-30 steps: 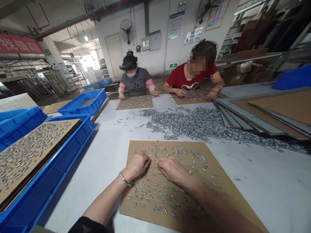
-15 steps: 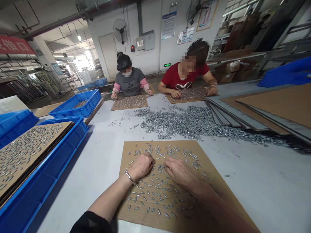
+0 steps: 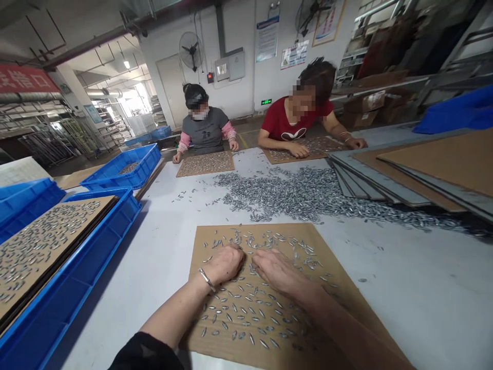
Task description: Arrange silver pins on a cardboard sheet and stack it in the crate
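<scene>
Before me a brown cardboard sheet [image 3: 250, 354] lies on the white table, with many small spindle-shaped metal pieces [image 3: 252, 338] on it. On the near half they are spaced apart; toward the far edge they lie in loose clusters. My left hand [image 3: 228, 262], with a silver bracelet at its wrist, rests on the sheet with curled fingers. Close to its right, my right hand [image 3: 275, 267] is bent over the pieces with its fingers together. Both hands' fingertips are at the pieces, but whatever they pinch is hidden.
A heap of metal pieces [image 3: 292, 192] spreads beyond my sheet. Stacked boards [image 3: 431, 169] lie at the right. At the left, a blue crate [image 3: 96, 257] holds a stack of piece-covered cardboard [image 3: 50, 241]. Two people [image 3: 206, 126] work across the table at their own sheets.
My right hand has shifted slightly left, closer to my left hand, which stays almost in place. Across the table, the person in red has moved both hands to the right.
</scene>
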Motion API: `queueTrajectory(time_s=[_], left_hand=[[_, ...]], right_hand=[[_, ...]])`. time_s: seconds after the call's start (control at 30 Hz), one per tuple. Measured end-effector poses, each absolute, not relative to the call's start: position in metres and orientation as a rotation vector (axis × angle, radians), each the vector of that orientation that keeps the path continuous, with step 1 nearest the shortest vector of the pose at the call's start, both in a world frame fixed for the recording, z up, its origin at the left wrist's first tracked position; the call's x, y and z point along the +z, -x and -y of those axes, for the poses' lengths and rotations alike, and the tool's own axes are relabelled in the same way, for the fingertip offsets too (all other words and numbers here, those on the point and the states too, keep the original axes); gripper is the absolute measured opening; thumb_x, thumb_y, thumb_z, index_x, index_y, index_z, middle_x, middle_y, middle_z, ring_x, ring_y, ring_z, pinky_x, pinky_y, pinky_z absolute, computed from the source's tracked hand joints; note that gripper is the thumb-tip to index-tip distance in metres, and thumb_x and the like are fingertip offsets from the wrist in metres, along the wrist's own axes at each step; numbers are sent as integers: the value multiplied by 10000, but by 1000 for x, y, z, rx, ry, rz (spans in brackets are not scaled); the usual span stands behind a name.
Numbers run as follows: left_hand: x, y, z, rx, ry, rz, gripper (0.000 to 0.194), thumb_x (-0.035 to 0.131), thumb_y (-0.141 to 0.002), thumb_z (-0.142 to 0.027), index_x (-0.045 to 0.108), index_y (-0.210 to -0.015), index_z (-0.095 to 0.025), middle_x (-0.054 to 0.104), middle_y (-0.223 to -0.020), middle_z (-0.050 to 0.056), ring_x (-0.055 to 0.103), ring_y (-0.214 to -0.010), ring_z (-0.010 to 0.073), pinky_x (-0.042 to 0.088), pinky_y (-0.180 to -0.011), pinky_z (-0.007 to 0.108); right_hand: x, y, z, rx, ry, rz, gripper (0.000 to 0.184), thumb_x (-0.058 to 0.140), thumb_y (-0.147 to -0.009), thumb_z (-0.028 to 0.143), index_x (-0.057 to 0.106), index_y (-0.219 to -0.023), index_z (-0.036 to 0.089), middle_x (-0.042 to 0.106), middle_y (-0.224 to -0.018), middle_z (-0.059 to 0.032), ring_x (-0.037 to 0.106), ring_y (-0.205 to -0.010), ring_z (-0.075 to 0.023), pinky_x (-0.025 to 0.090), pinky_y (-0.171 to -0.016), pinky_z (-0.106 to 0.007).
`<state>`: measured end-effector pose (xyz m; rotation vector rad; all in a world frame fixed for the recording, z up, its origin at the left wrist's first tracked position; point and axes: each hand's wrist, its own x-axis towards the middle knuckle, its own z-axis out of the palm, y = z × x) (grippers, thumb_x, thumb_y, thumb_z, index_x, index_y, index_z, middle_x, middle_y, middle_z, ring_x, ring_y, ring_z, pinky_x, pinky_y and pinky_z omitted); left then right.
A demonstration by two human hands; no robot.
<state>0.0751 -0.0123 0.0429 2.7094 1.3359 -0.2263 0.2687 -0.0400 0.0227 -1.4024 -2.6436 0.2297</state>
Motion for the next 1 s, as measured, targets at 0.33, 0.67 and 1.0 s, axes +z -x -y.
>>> queueTrajectory(time_s=[0.33,0.67,1.0], left_hand=[[57,-74,10,-261,-2661,-1355,206,541,-954,-141,746,-945,-124,756,-1027,171,740,-922,266,577,-809,335],[70,-62,10,-154,-2541,-1472,282,467,-1024,-199,742,-1020,-141,744,-1109,147,725,-993,241,551,-875,312],[59,-97,14,-211,-2382,-1629,250,581,-956,-279,784,-936,-134,789,-990,184,750,-984,288,570,-846,338]], right_hand=[[40,-256,22,218,1596,2627,261,449,-979,81,696,-997,165,734,-1022,-106,658,-933,-218,377,-769,-304],[39,-261,20,332,1594,2656,265,490,-980,127,729,-875,176,735,-984,-104,663,-888,-215,345,-714,-296],[38,-300,43,397,1685,2453,301,409,-1016,168,680,-891,197,694,-961,-76,629,-873,-197,357,-732,-290]])
